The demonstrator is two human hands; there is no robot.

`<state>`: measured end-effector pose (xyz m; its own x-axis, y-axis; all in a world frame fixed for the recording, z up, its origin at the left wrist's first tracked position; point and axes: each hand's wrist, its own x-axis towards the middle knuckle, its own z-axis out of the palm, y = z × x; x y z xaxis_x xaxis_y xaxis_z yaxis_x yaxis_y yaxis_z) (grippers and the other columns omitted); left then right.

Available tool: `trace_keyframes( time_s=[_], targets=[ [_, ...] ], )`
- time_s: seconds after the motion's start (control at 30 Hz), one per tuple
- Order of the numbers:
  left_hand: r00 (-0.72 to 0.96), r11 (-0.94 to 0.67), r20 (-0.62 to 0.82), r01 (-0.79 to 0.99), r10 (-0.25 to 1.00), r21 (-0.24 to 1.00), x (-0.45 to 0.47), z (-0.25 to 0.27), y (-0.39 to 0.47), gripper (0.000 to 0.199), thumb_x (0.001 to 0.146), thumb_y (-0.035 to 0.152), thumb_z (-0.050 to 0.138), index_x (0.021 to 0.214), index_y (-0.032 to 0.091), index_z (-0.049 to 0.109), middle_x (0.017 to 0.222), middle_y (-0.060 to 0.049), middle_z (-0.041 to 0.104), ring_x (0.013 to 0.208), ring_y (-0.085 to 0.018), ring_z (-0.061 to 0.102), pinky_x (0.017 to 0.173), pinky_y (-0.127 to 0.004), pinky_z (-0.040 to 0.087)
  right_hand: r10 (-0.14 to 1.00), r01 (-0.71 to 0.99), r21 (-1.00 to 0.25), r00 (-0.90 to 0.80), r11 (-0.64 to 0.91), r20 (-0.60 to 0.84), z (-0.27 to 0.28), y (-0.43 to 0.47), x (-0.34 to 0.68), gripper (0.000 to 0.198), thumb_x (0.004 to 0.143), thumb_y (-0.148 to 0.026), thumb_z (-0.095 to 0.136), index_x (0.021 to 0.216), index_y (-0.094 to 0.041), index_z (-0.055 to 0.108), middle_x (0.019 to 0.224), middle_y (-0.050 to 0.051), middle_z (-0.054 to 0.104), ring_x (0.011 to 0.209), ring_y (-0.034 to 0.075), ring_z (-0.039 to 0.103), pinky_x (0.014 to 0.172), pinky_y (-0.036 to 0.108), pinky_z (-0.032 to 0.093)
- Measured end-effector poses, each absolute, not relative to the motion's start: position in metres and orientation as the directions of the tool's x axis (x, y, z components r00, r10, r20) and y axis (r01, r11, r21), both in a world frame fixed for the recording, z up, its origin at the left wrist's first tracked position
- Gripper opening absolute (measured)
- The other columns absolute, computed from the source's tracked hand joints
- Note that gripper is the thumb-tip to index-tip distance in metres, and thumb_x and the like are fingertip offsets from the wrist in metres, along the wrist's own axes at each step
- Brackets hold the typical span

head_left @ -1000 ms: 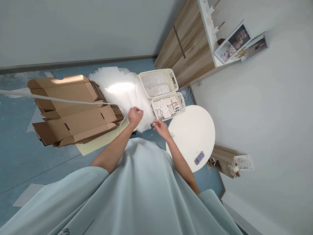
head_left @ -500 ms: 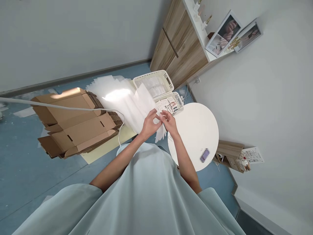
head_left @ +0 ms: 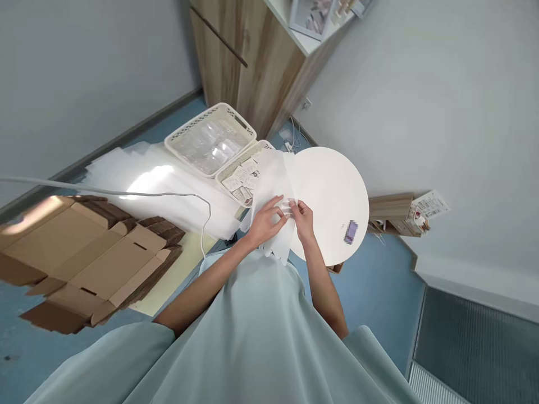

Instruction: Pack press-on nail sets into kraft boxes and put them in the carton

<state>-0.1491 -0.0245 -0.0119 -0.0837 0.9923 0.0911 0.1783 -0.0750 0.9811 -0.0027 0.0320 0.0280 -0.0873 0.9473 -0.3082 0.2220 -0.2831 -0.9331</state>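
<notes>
A thin, see-through white sheet (head_left: 275, 174), perhaps a packing bag, is held up in front of me, its scalloped lower edge near my lap. My right hand (head_left: 304, 220) pinches it near its right side. My left hand (head_left: 266, 223) grips it from the left, thumb and fingers bent around part of it. Some fingertips show blurred through the material. To the left, a fanned stack of similar white sheets (head_left: 189, 210) lies on a pale yellow board (head_left: 162, 289). The round white table (head_left: 332, 185) is just behind and right of the held sheet.
A cream basket (head_left: 168, 140) holds clear plastic packs; a second basket (head_left: 219, 178) holds printed cards. Flattened cardboard boxes (head_left: 113, 264) are piled at left, with a white cable (head_left: 177, 194) crossing above. A blurred purple item (head_left: 350, 232) lies on the table. A wooden cabinet (head_left: 252, 50) stands behind.
The white sheet has come away from the stack and moved right, in front of the card basket and table edge. Both hands moved slightly right and down. My view turned right.
</notes>
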Motion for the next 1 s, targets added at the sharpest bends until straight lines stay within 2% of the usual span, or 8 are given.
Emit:
trace_keyframes(
  time_s=[0.07,0.17,0.23,0.33,0.47,0.57,0.8,1.0],
  targets=[
    [-0.215,0.01,0.035,0.208,0.976,0.978,-0.139,-0.018,-0.016,0.026,0.102,0.047,0.066,0.112,0.024,0.071,0.169,-0.013,0.052,0.161,-0.031,0.045,0.135,-0.053,0.035,0.941,0.181,-0.926,-0.008,-0.33,-0.337,0.027,0.027,0.016,0.041,0.096,-0.06,0.072,0.109,-0.022,0.078,0.113,0.009,0.084,0.102,0.023,0.079,0.084,0.032,0.06],
    [-0.354,0.206,-0.143,0.147,0.924,0.967,-0.127,-0.031,0.0,0.064,0.091,0.051,0.081,0.143,0.02,0.06,0.173,-0.021,0.044,0.164,-0.037,0.037,0.135,-0.054,0.032,0.935,0.125,-0.927,0.076,-0.354,-0.347,0.026,0.016,0.045,0.044,0.097,-0.064,0.071,0.111,-0.022,0.079,0.116,0.01,0.084,0.096,0.023,0.081,0.082,0.033,0.06],
    [-0.289,0.368,-0.352,0.001,0.89,0.93,-0.12,-0.041,0.011,0.079,0.083,0.053,0.089,0.146,0.017,0.058,0.16,-0.023,0.059,0.153,-0.04,0.052,0.126,-0.055,0.043,0.931,0.102,-0.929,0.122,-0.356,-0.343,0.025,0.008,0.064,0.046,0.098,-0.065,0.07,0.111,-0.023,0.079,0.117,0.01,0.084,0.095,0.023,0.081,0.084,0.034,0.06],
    [-0.06,0.548,-0.571,-0.217,0.818,0.808,-0.104,-0.052,0.022,0.075,0.072,0.059,0.095,0.127,0.015,0.071,0.127,-0.02,0.078,0.12,-0.039,0.074,0.105,-0.051,0.059,0.914,0.072,-0.923,0.188,-0.378,-0.359,0.018,-0.002,0.092,0.048,0.098,-0.068,0.068,0.11,-0.023,0.08,0.116,0.011,0.084,0.097,0.024,0.081,0.085,0.035,0.06],
    [0.035,0.581,-0.603,-0.319,0.797,0.749,-0.079,-0.062,0.028,0.067,0.054,0.06,0.102,0.098,0.016,0.079,0.105,-0.014,0.082,0.099,-0.031,0.077,0.091,-0.043,0.061,0.883,0.019,-0.909,0.246,-0.416,-0.399,-0.005,-0.009,0.132,0.05,0.097,-0.069,0.067,0.108,-0.022,0.08,0.116,0.012,0.084,0.096,0.024,0.081,0.085,0.035,0.059],
    [-0.019,0.595,-0.619,-0.258,0.785,0.762,-0.061,-0.07,0.031,0.062,0.051,0.056,0.103,0.093,0.017,0.079,0.097,-0.011,0.081,0.091,-0.027,0.075,0.085,-0.04,0.06,0.858,-0.024,-0.894,0.27,-0.447,-0.436,-0.028,-0.009,0.161,0.047,0.095,-0.067,0.07,0.104,-0.021,0.08,0.116,0.011,0.084,0.094,0.023,0.081,0.086,0.034,0.059],
    [-0.087,0.618,-0.625,-0.097,0.776,0.78,-0.028,-0.083,0.046,0.043,0.062,0.052,0.096,0.082,0.019,0.076,0.088,-0.007,0.079,0.082,-0.022,0.072,0.075,-0.034,0.059,0.793,-0.111,-0.841,0.287,-0.529,-0.537,-0.08,-0.007,0.217,0.036,0.091,-0.056,0.074,0.091,-0.02,0.078,0.111,0.011,0.084,0.093,0.021,0.079,0.085,0.033,0.059],
    [-0.132,0.655,-0.645,0.052,0.752,0.754,0.007,-0.09,0.051,0.031,0.07,0.046,0.092,0.08,0.019,0.078,0.088,-0.01,0.079,0.087,-0.026,0.074,0.076,-0.037,0.061,0.732,-0.088,-0.768,0.253,-0.634,-0.633,-0.116,-0.005,0.253,0.028,0.094,-0.047,0.07,0.099,-0.02,0.076,0.115,0.012,0.083,0.098,0.022,0.079,0.088,0.035,0.06]
  ],
)
